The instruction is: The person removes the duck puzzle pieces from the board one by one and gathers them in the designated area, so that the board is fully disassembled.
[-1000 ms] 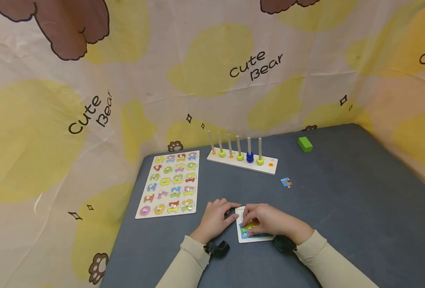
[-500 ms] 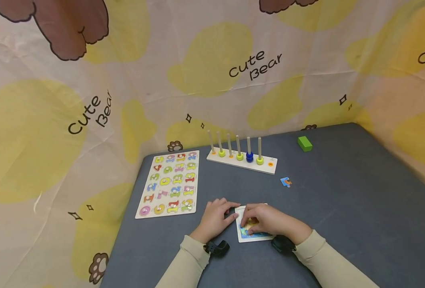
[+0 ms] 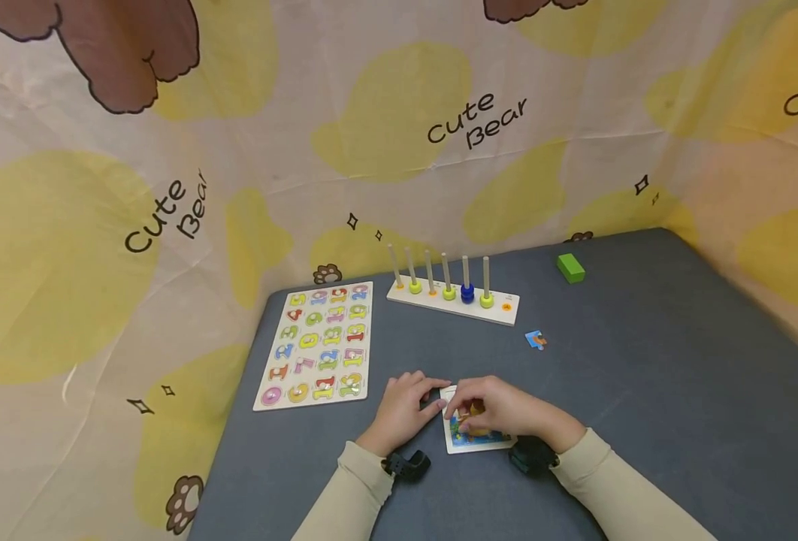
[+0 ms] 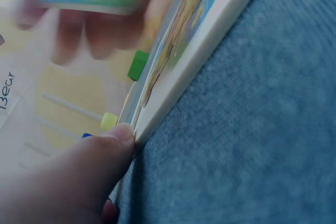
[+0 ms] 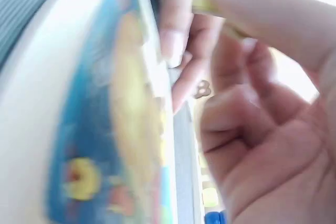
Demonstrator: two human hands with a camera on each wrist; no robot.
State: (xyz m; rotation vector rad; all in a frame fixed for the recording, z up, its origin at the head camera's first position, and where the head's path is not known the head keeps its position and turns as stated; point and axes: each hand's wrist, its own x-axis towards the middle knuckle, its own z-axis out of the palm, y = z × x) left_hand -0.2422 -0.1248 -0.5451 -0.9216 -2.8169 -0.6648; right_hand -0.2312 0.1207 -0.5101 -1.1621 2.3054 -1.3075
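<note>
A small jigsaw puzzle in a white tray [image 3: 450, 448] lies flat on the table. Its picture, blue with yellow and brown parts, is partly covered by my right hand [image 3: 500, 406]. That hand pinches a thin jigsaw piece [image 4: 97, 2] between thumb and fingertips, just above the tray; motion blurs the piece's picture. My left hand [image 3: 402, 409] rests at the tray's left side, fingers fairly straight, its thumb [image 4: 113, 140] touching the rim near a corner. A loose blue and orange jigsaw piece [image 3: 536, 340] lies on the table beyond my right hand.
A number puzzle board [image 3: 318, 349] lies to the left. Behind the tray stands a white peg board [image 3: 463, 307] with upright rods and yellow and blue rings. A green block [image 3: 571, 268] is at the back right. Printed cloth [image 3: 399, 113] hangs behind the table.
My right hand has lifted slightly and shifted left, its fingers rising from the picture with a jigsaw piece pinched. More brown shows beneath. My left hand has stayed by the tray.
</note>
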